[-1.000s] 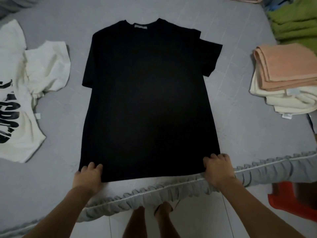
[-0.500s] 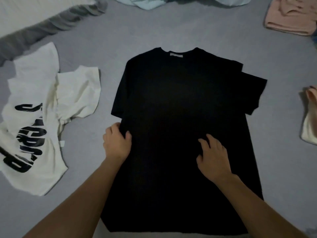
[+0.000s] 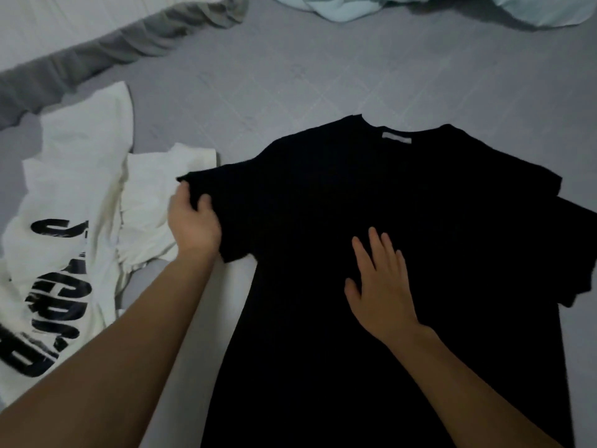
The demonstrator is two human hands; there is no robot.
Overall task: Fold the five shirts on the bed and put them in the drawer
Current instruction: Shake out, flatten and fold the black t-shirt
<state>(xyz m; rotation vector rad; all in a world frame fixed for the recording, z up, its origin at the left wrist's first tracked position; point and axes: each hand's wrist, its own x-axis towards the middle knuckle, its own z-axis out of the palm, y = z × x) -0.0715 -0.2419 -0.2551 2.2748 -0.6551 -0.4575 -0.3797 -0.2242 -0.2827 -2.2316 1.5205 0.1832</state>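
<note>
Grey bed [image 3: 323, 79] fills the frame, dim light.

Risks:
- Left grip [image 3: 193, 221] pinches the black shirt's [image 3: 339, 195] left sleeve, fingers curled round the cloth, right over the white shirt [image 3: 77, 189] at centre left. Sleeve edge touches the white one; a sloppy fold-in could drag or snag it.
- Right grip [image 3: 378, 286] lies flat on the chest, fingers straight, holding nothing. If it lifts early, the body probably slides and the fold goes crooked.
- Right sleeve at the right edge looks doubled under itself; left as is, I'd expect a lumpy fold.

Black shirt: centre to lower right, spread flat, collar and pale neck tag toward the top, hem out of frame at the bottom. Plain, dark, creases hard to read. White shirt is crumpled, black lettering, unfolded. Light blue cloth [image 3: 355, 8] along the top edge.
</note>
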